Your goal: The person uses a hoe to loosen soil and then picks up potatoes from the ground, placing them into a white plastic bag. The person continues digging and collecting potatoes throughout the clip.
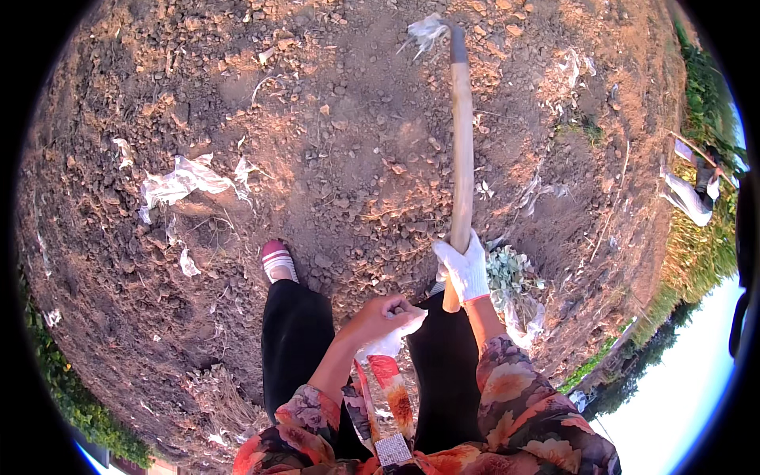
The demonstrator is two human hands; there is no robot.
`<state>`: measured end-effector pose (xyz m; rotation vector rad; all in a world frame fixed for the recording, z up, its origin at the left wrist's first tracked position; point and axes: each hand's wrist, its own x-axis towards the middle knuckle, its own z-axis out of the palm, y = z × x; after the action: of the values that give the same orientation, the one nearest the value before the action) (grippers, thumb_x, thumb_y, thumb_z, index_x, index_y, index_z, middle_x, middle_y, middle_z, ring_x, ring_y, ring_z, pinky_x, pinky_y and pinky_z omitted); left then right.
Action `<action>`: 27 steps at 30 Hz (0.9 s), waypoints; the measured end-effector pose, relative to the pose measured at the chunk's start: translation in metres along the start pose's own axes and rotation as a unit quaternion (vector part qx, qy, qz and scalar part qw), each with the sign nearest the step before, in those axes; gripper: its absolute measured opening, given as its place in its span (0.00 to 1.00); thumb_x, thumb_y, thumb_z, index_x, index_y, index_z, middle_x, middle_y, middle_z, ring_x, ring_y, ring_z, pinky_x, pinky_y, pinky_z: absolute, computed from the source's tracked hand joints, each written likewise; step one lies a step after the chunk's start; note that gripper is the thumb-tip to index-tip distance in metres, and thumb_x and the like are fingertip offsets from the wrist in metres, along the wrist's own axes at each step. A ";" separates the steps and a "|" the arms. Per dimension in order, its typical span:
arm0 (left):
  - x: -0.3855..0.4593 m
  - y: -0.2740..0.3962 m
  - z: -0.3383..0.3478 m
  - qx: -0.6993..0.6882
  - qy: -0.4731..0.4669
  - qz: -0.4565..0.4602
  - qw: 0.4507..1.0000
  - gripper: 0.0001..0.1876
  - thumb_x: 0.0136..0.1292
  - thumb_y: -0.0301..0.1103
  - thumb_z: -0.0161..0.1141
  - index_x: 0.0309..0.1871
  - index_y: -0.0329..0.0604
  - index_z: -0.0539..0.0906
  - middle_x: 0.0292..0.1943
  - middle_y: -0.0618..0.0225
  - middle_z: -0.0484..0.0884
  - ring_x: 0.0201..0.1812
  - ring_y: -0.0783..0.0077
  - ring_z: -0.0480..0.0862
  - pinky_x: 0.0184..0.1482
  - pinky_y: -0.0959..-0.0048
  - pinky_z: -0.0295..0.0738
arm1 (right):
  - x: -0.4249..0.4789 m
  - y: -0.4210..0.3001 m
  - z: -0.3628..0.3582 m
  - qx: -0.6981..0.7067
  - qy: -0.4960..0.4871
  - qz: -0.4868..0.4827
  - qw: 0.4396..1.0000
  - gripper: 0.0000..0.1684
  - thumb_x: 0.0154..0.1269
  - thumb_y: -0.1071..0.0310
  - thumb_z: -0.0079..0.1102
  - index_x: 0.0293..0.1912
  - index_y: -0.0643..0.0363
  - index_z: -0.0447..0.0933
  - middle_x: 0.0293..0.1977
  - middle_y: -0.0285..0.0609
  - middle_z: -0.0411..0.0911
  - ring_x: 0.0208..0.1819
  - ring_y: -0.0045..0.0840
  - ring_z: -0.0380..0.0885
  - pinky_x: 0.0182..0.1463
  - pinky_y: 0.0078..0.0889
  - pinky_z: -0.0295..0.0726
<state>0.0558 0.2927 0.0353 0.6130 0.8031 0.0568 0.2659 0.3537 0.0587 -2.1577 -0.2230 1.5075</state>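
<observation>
My right hand [463, 267], in a white knitted glove, grips the wooden handle [462, 148] of a hoe near its lower end. The hoe points away from me; its dark metal socket [457, 44] is at the far end, and crumpled clear plastic film [427, 32] hangs on the head, hiding most of the blade. My bare left hand [380, 320] is closed around a thin white piece of material [389, 341], too bunched to tell whether it is film or a glove. It is held in front of my legs, apart from the hoe.
Torn plastic film [187, 181] lies on the cloddy brown soil [356, 148] at left. Beside my right hand is a heap of wilted leaves and film [513, 279]. Dry plant stalks [222, 395] lie at lower left. Another person [694, 184] with a long-handled tool is at far right.
</observation>
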 end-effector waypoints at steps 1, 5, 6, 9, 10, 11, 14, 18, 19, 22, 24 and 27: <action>-0.004 -0.003 -0.002 -0.004 0.014 -0.029 0.999 0.08 0.67 0.33 0.63 0.45 0.40 0.82 0.37 0.74 0.80 0.40 0.83 0.76 0.44 0.78 0.73 | 0.011 -0.018 0.004 -0.011 0.012 -0.030 0.999 0.19 0.59 0.72 0.69 0.44 0.60 0.67 0.22 0.35 0.71 0.16 0.18 0.69 0.18 0.24 0.68; -0.010 0.018 -0.005 -0.013 0.039 -0.099 0.994 0.13 0.68 0.42 0.63 0.47 0.44 0.83 0.34 0.71 0.83 0.35 0.82 0.78 0.41 0.75 0.75 | 0.067 -0.083 0.011 0.069 0.043 -0.136 0.987 0.18 0.58 0.70 0.69 0.42 0.60 0.68 0.23 0.36 0.71 0.16 0.19 0.68 0.19 0.27 0.70; -0.011 0.012 -0.005 -0.004 0.049 -0.063 0.997 0.12 0.68 0.41 0.62 0.47 0.43 0.83 0.34 0.71 0.83 0.35 0.82 0.78 0.40 0.76 0.75 | 0.081 -0.097 0.015 0.080 0.023 -0.156 0.984 0.20 0.58 0.69 0.70 0.43 0.59 0.67 0.23 0.36 0.71 0.16 0.19 0.68 0.19 0.27 0.70; 0.001 0.002 0.005 0.023 0.053 -0.005 0.998 0.11 0.70 0.39 0.61 0.47 0.41 0.83 0.34 0.71 0.83 0.36 0.83 0.78 0.40 0.77 0.74 | 0.146 -0.110 -0.011 0.021 0.042 -0.197 0.979 0.15 0.58 0.68 0.67 0.38 0.59 0.69 0.21 0.35 0.70 0.16 0.19 0.68 0.18 0.30 0.71; 0.005 -0.001 0.008 0.032 0.050 0.005 0.998 0.11 0.70 0.38 0.60 0.47 0.41 0.83 0.34 0.72 0.82 0.36 0.84 0.78 0.39 0.77 0.74 | 0.163 -0.102 -0.021 -0.028 0.065 -0.151 0.986 0.14 0.58 0.67 0.66 0.37 0.60 0.69 0.21 0.35 0.70 0.16 0.20 0.68 0.17 0.31 0.72; 0.007 -0.001 0.009 0.005 0.040 -0.026 0.999 0.11 0.71 0.38 0.60 0.47 0.41 0.82 0.34 0.72 0.82 0.36 0.84 0.78 0.39 0.77 0.74 | 0.176 -0.086 -0.030 -0.077 0.083 -0.100 0.989 0.14 0.58 0.67 0.65 0.36 0.60 0.69 0.21 0.35 0.70 0.15 0.20 0.67 0.17 0.31 0.72; 0.000 -0.010 0.006 -0.023 0.063 -0.081 0.994 0.11 0.72 0.38 0.58 0.45 0.39 0.82 0.34 0.73 0.82 0.35 0.85 0.76 0.38 0.80 0.72 | 0.159 -0.014 -0.036 -0.095 0.012 0.013 0.995 0.13 0.58 0.66 0.65 0.36 0.60 0.70 0.20 0.35 0.69 0.14 0.20 0.66 0.17 0.31 0.71; 0.006 -0.008 0.009 -0.022 0.088 -0.108 0.990 0.12 0.72 0.39 0.58 0.41 0.39 0.83 0.32 0.77 0.80 0.34 0.86 0.75 0.35 0.80 0.71 | 0.060 0.031 -0.062 -0.018 0.008 0.080 0.997 0.18 0.57 0.68 0.69 0.41 0.59 0.68 0.21 0.34 0.70 0.14 0.18 0.66 0.17 0.26 0.68; 0.006 -0.009 0.009 -0.032 0.096 -0.113 0.988 0.12 0.72 0.39 0.59 0.41 0.39 0.83 0.32 0.77 0.80 0.33 0.86 0.75 0.35 0.80 0.71 | 0.039 0.042 -0.066 0.008 0.008 0.097 0.995 0.20 0.57 0.68 0.70 0.42 0.58 0.68 0.21 0.34 0.70 0.15 0.17 0.66 0.17 0.25 0.67; 0.011 -0.021 0.010 -0.040 0.141 -0.110 0.983 0.11 0.72 0.38 0.59 0.41 0.38 0.82 0.32 0.76 0.79 0.33 0.86 0.75 0.34 0.80 0.71 | 0.016 0.071 -0.065 0.015 0.053 0.060 0.997 0.18 0.60 0.69 0.69 0.41 0.59 0.67 0.22 0.34 0.70 0.15 0.17 0.67 0.18 0.23 0.67; 0.019 -0.030 0.014 0.011 0.143 -0.068 0.987 0.11 0.70 0.37 0.59 0.45 0.38 0.83 0.32 0.75 0.80 0.33 0.86 0.75 0.34 0.80 0.71 | 0.014 0.085 -0.069 0.006 0.089 0.034 0.995 0.19 0.60 0.68 0.69 0.43 0.60 0.68 0.22 0.35 0.70 0.16 0.18 0.69 0.19 0.24 0.68; 0.028 -0.036 0.019 0.005 0.151 -0.059 0.987 0.11 0.69 0.36 0.60 0.46 0.37 0.83 0.32 0.74 0.80 0.33 0.86 0.74 0.34 0.79 0.70 | 0.016 0.099 -0.070 -0.022 0.095 0.050 0.994 0.22 0.58 0.64 0.70 0.45 0.60 0.68 0.22 0.37 0.72 0.17 0.19 0.70 0.19 0.24 0.70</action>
<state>0.0822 0.2611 0.0078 0.5729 1.1321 0.0367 0.3219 0.2529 0.0164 -2.3613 -0.0849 1.3496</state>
